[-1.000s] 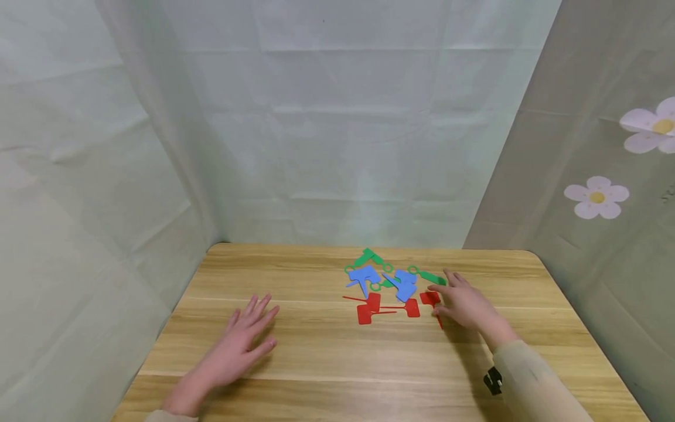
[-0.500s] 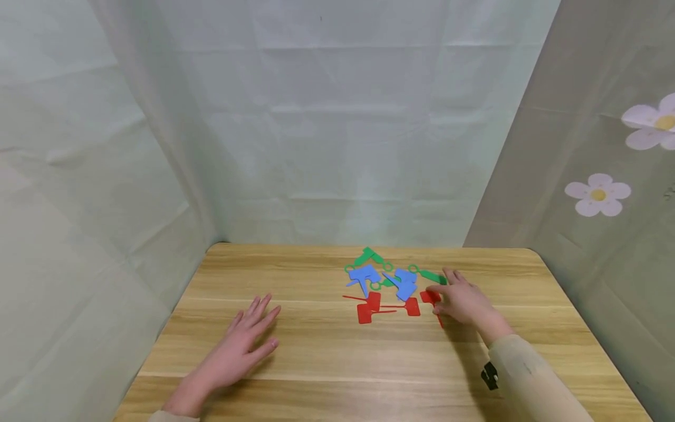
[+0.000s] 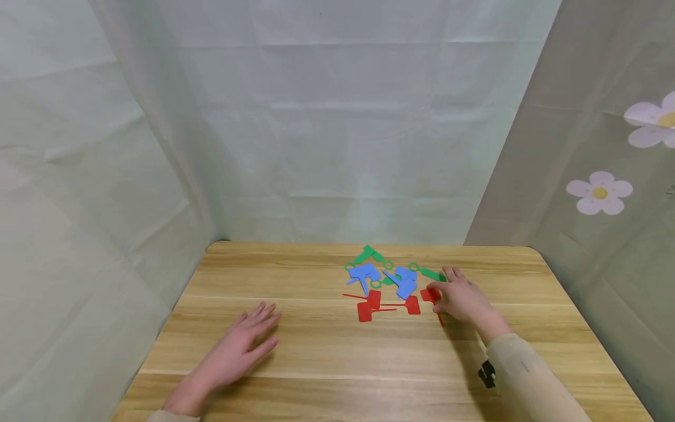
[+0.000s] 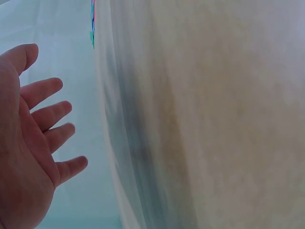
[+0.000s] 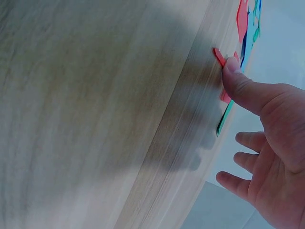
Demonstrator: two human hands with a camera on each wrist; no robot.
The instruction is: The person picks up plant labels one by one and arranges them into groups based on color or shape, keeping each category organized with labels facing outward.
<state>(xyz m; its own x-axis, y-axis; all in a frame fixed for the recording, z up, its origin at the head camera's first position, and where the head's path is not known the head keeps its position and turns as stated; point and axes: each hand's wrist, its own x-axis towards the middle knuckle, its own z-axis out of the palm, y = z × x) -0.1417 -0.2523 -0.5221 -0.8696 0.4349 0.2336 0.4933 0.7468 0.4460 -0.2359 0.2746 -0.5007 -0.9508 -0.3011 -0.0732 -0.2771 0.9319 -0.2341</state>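
From where I stand, the person's two hands are well apart over the wooden table (image 3: 306, 357). The left hand (image 3: 239, 347) holds nothing, its fingers spread and the thumb held away from them. The right hand (image 3: 465, 302) has its thumb and forefinger at a flat red tag (image 3: 429, 295), whose thin stem points back toward the person; whether they pinch it or only touch it I can't tell, as the hand covers part of it. Just beyond that hand's fingertips lies a green tag (image 3: 432, 274) with a ring at its far end. To the right hand's left, between the two hands, are three more red tags (image 3: 413, 305), with overlapping blue tags (image 3: 406, 284) beyond them and other green tags (image 3: 364, 256) among and past the blue. A small dark object (image 3: 487, 375) shows beside the right sleeve (image 3: 527, 375).
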